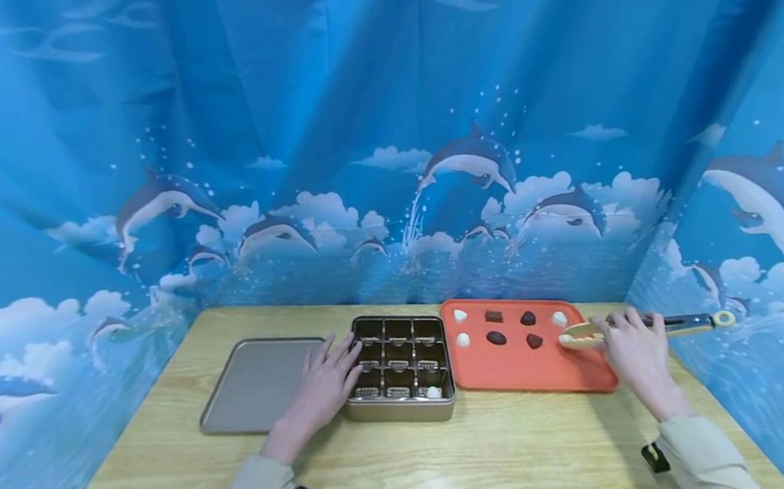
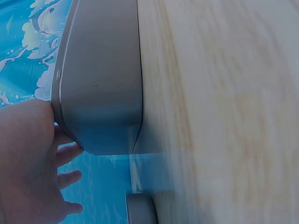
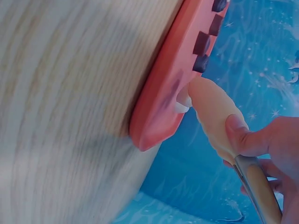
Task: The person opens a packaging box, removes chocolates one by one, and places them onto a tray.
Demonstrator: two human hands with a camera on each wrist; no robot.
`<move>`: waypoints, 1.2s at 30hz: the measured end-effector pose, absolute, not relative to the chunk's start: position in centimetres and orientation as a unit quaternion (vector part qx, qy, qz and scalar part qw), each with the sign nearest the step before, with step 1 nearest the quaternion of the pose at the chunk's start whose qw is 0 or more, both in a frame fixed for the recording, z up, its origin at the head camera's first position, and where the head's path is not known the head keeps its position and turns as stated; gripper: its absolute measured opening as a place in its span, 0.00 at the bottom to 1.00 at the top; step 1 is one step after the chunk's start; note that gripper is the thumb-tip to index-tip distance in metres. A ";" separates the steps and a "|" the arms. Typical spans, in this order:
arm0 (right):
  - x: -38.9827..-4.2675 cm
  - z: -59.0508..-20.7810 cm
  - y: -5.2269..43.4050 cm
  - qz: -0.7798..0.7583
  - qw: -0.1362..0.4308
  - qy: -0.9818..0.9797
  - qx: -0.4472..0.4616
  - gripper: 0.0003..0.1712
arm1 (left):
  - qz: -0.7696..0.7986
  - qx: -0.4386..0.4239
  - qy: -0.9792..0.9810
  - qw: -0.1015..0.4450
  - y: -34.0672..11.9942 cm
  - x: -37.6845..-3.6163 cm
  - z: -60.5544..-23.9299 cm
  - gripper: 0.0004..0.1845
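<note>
My right hand grips a pair of tongs with beige scalloped tips and a dark handle ending in a yellow ring. The tips reach over the right side of a red tray, at a white chocolate. Several other chocolates, white and dark brown, lie in two rows on that tray. My left hand rests with spread fingers at the left edge of a metal box divided into small compartments. In the box's front right compartment sits one white chocolate.
To the left of the box lies a flat grey tray or lid, partly covered by my left hand. Everything stands on a light wooden table. A blue curtain printed with dolphins hangs behind and at both sides.
</note>
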State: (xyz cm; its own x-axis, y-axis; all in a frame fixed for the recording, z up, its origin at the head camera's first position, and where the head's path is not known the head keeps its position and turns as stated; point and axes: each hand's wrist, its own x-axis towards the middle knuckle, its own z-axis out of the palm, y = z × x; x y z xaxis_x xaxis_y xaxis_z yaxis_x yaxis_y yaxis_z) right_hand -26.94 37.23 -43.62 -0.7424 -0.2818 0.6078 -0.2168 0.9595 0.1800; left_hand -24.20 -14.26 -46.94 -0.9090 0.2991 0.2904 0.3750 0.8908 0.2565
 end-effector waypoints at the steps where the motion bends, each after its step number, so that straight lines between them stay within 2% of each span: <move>1: -27.0 -43.7 37.4 -0.051 0.328 -0.934 0.130 0.24 | -0.156 -0.175 -0.965 0.122 -14.2 -24.2 -46.9 0.27; 11: -27.2 -44.1 37.9 -0.050 0.297 -0.947 0.110 0.26 | -0.161 -0.175 -0.965 0.111 -14.0 -24.2 -47.0 0.27; 16: -27.0 -43.4 37.3 -0.044 0.317 -0.940 0.118 0.29 | -0.163 -0.176 -0.964 0.117 -14.1 -24.2 -47.0 0.27; 27: -26.1 -40.0 32.6 -0.050 0.358 -0.919 0.158 0.33 | -0.162 -0.171 -0.965 0.115 -14.3 -24.3 -46.9 0.27; 36: -25.7 -38.7 28.5 -0.071 0.352 -0.913 0.192 0.36 | -0.157 -0.169 -0.967 0.109 -14.2 -24.3 -47.0 0.27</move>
